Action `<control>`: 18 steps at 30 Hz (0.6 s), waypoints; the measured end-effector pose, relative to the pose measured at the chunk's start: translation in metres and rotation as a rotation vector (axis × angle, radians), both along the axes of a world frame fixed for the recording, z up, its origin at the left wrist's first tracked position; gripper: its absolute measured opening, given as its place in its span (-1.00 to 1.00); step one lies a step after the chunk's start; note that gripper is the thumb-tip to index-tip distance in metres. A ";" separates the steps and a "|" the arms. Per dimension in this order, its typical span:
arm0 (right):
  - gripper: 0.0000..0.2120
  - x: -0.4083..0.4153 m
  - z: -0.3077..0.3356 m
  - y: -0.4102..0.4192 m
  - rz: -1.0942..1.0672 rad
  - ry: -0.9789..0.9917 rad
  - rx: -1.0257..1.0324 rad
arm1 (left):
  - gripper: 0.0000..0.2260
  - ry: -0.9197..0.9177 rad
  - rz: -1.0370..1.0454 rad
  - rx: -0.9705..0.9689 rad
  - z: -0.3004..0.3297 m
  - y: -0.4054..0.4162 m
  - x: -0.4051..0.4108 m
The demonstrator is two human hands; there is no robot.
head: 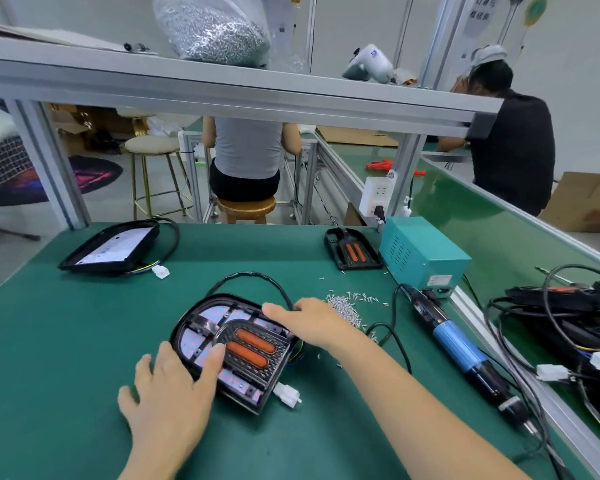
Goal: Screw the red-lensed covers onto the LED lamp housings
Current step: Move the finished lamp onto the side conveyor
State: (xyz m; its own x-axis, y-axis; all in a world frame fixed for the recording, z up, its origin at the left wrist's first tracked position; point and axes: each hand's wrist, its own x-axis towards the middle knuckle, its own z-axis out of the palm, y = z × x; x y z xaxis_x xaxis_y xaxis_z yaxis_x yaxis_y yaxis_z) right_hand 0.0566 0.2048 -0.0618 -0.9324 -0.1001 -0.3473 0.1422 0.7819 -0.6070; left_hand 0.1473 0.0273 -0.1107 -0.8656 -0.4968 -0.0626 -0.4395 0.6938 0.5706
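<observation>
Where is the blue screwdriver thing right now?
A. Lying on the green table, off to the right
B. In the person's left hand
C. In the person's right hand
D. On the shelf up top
A: the blue electric screwdriver lies on the green table, untouched, to the right of the right hand; the left hand holds no tool either.

On the green bench mat [84, 341] lies a black rounded lamp housing fitted with a clear cover bearing two red-orange oblong lenses [234, 348]; the left hand [168, 393] rests flat on its near-left edge, and the right hand [312, 322] touches its far-right rim with straight fingers. Just right of the housing sits a pile of small silver screws [343, 306], and further right a blue-and-black electric screwdriver [461, 351] lies before a teal metal power box [423, 254]. Far left of the housing is an uncovered black housing with a white LED board [113, 249].
</observation>
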 end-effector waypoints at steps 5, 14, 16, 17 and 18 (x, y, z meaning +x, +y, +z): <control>-0.13 -0.010 -0.003 -0.008 -0.050 -0.061 -0.048 | -0.12 0.048 -0.022 0.040 -0.004 0.014 0.003; -0.71 -0.016 -0.012 -0.011 -0.145 -0.162 -0.341 | -0.14 0.243 -0.080 0.433 0.003 0.018 -0.021; -0.70 -0.013 -0.013 -0.014 -0.139 -0.135 -0.384 | -0.22 0.258 -0.101 0.542 0.001 0.018 -0.025; -0.69 -0.011 -0.013 -0.014 -0.140 -0.126 -0.399 | -0.26 0.265 -0.110 0.607 0.000 0.018 -0.026; -0.67 -0.009 -0.012 -0.014 -0.143 -0.121 -0.417 | -0.28 0.274 -0.119 0.664 0.000 0.018 -0.027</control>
State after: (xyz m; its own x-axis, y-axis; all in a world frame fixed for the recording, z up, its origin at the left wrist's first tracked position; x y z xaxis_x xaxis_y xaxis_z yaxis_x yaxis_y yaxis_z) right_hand 0.0476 0.1910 -0.0739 -0.9023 -0.1276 -0.4118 0.3202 0.4410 -0.8384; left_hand 0.1204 0.0455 -0.1106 -0.9391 -0.3312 -0.0919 -0.1640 0.1969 0.9666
